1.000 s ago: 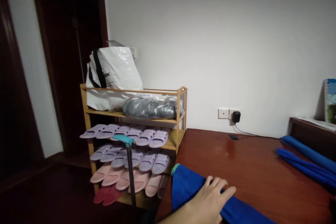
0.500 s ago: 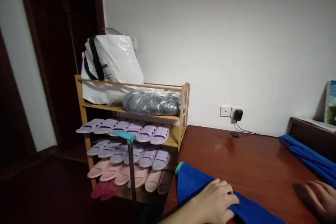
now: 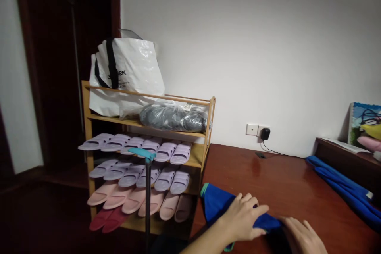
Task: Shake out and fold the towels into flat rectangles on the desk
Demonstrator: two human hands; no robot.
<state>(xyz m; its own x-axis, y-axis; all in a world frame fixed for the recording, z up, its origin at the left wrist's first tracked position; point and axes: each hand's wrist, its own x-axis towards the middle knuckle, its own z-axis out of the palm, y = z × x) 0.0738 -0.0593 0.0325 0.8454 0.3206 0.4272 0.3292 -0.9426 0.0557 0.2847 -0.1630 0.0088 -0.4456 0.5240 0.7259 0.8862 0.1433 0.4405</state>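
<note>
Cloth [image 3: 216,201] — under left fingers [image 3: 260,209].

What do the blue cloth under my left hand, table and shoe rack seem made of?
Blue cloth: matte fabric, since it folds and drapes; fibre unclear. Table: probably wood or veneer, somewhat glossy, by its red-brown colour and soft reflection. Shoe rack: smooth pale wood, perhaps bamboo, by its yellow-tan rails.

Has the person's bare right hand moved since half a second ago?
Yes: judged against the small black wall plug, the right hand has shifted left, closer to the bare left hand.
</note>
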